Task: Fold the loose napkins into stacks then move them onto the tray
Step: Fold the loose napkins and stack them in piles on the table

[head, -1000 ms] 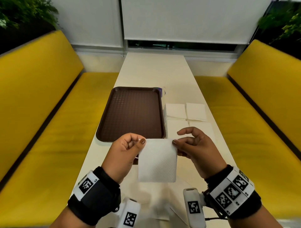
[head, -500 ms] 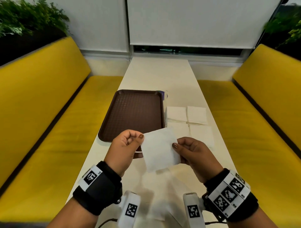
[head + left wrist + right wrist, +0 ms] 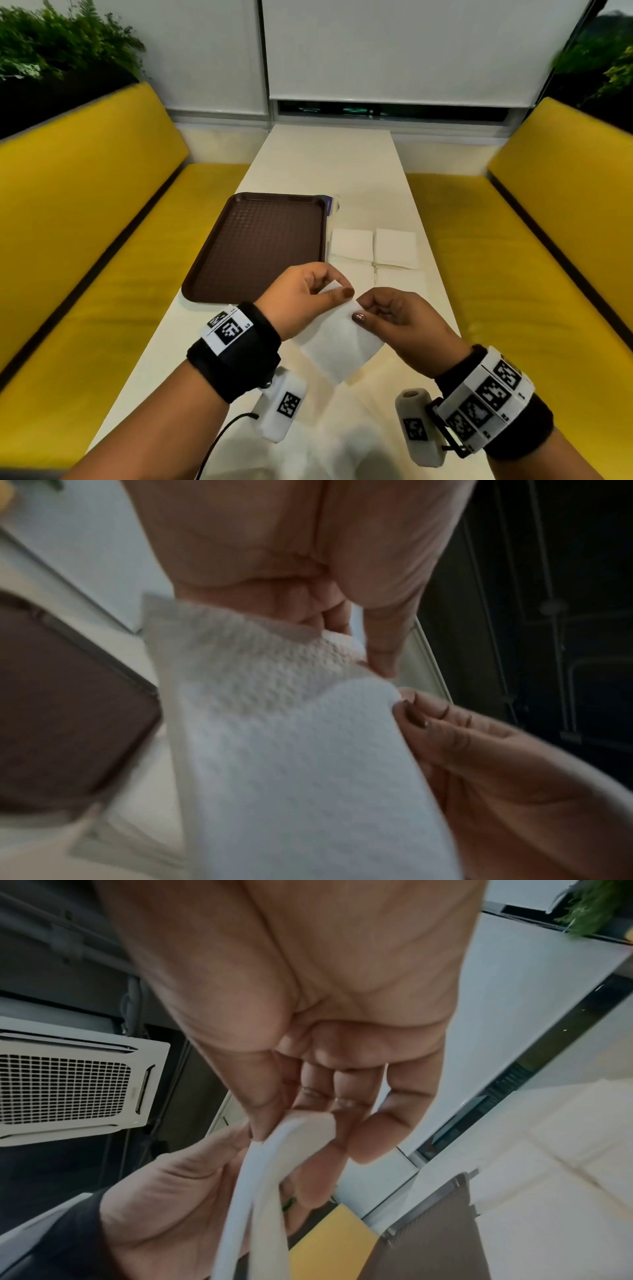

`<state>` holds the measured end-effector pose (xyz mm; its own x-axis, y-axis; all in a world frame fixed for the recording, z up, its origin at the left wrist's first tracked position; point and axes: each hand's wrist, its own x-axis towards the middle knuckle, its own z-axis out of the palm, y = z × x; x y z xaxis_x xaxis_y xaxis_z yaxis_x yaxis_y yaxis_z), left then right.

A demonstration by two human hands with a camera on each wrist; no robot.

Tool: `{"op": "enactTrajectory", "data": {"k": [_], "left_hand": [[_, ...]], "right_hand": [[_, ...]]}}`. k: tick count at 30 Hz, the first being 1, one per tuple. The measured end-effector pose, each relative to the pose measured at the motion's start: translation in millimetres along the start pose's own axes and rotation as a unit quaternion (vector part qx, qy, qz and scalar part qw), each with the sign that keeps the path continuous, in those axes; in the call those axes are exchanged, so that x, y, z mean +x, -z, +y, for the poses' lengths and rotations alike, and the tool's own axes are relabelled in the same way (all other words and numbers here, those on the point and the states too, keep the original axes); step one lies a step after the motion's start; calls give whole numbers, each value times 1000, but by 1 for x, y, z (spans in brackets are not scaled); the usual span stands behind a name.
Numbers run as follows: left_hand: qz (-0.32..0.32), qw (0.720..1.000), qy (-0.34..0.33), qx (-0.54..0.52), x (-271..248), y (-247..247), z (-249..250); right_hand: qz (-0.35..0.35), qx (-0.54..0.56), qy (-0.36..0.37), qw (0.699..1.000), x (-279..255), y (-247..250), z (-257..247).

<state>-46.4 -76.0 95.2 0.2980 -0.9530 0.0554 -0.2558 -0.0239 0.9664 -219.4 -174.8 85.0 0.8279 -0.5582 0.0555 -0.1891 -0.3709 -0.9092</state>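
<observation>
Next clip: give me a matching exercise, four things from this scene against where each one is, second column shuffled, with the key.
Things:
1. brown tray
2. held napkin
3. folded napkin stacks
4. left hand

Places or states:
A. on the table, right of the tray
B. pinches the napkin's top, close to the right hand
C. hangs in the air between both hands
D. on the table's left part, bare of napkins

Pairs: 1-D, 2-C, 3-A, 4-B
</observation>
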Motion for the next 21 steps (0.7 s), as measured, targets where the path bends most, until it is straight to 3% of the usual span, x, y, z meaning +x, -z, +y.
{"op": "enactTrajectory", "data": {"k": [7,12,16,21], "left_hand": [[101,994,-13,-26,26,-29,0],[149,986,5,-70,44,-55,-8],[194,975,26,-109,64,-73,-15],[206,971,44,-116,85,-86,-27]], "right_hand": [[79,120,-24,989,-6,42,38],[95,316,-105,938,-3,61,56],[61,315,-131,938,4,57,67],[74,295,-151,941,9,57,86]]}}
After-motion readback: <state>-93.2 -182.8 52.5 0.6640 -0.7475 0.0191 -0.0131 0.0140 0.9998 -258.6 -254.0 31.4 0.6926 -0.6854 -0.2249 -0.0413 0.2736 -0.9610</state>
